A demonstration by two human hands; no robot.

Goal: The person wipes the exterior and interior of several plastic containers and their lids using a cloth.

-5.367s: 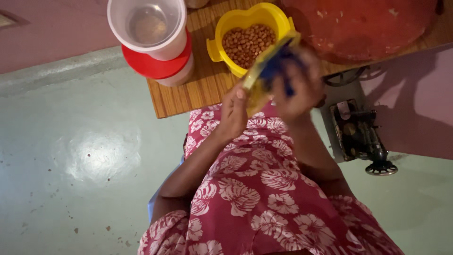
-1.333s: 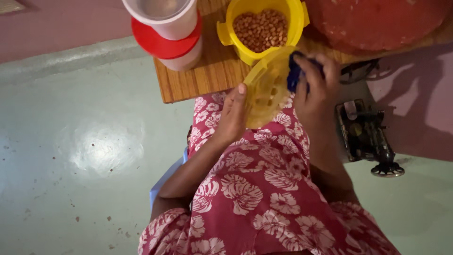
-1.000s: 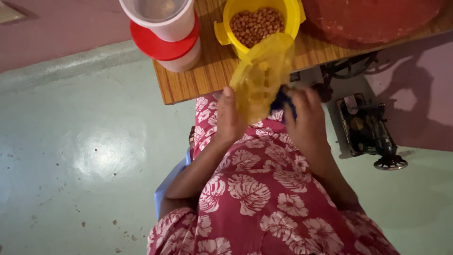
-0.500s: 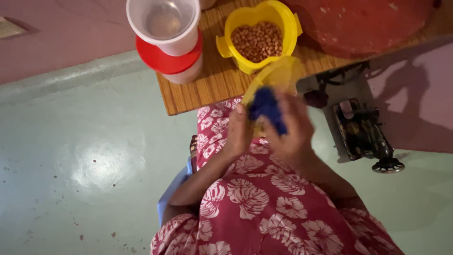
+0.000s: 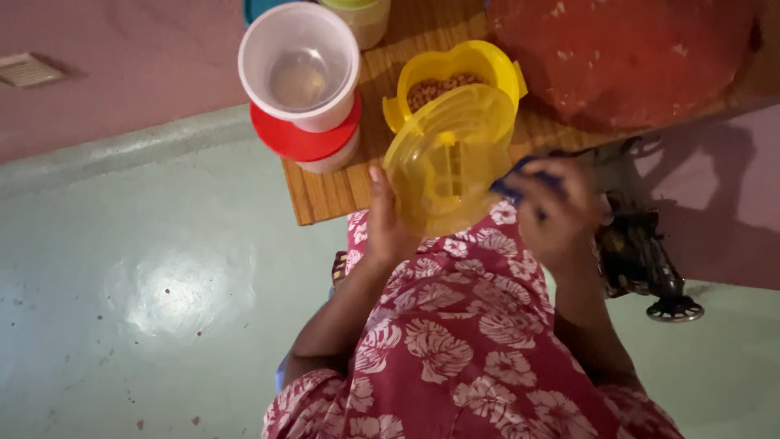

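Left hand (image 5: 388,232): fingers grip yellow lid (image 5: 448,158), tilted. Right hand (image 5: 561,213): fingers pinch blue cloth (image 5: 520,180) at lid's edge. Best wiped firmly, lid braced steady.

No labels, signs or screens are visible. Containers on the wooden desk (image 5: 341,191): a white round tub (image 5: 299,67), open and empty, stacked on a tub with a red lid (image 5: 302,140). Just beside them stands a yellow tub (image 5: 455,77) holding brown nuts.

Dim warm light; soft glare patch on green floor (image 5: 175,293), shadowed right side, slight motion blur
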